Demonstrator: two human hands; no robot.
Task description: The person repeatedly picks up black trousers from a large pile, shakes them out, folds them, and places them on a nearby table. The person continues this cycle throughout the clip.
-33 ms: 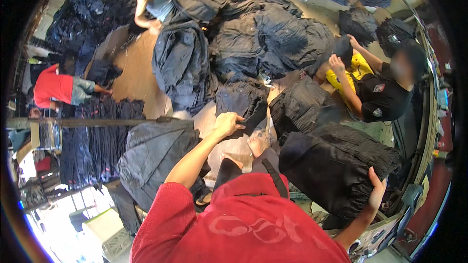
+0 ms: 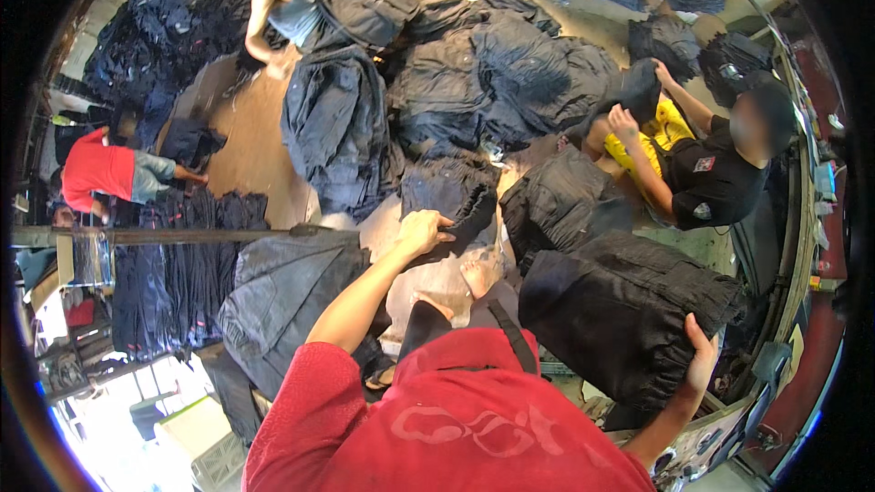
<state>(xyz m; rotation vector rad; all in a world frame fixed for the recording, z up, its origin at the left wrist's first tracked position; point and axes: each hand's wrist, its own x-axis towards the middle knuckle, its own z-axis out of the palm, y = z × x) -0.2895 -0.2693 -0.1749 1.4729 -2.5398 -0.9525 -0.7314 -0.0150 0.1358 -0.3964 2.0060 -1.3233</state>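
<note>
My left hand (image 2: 425, 232) reaches forward with curled fingers, pinching the near edge of a dark folded garment (image 2: 447, 187) whose gathered, elastic-looking band faces me. That garment lies on the floor in front of my bare feet. Out to the right, my right hand (image 2: 700, 355) grips the gathered end of a thick stack of black garments (image 2: 620, 310) beside my leg. Part of its thumb and palm is hidden by the cloth. Another dark bundle (image 2: 290, 296) rests left of my left forearm.
Large heaps of dark garments (image 2: 492, 82) fill the middle. At right sits a person in black and yellow (image 2: 720, 164), handling dark cloth. Farther back is a person in a grey sleeveless top (image 2: 293, 14); a person in red (image 2: 98, 171) bends at left. A bar (image 2: 164, 235) crosses there.
The view has shifted very slightly. Both my hands keep their places on the garments.
</note>
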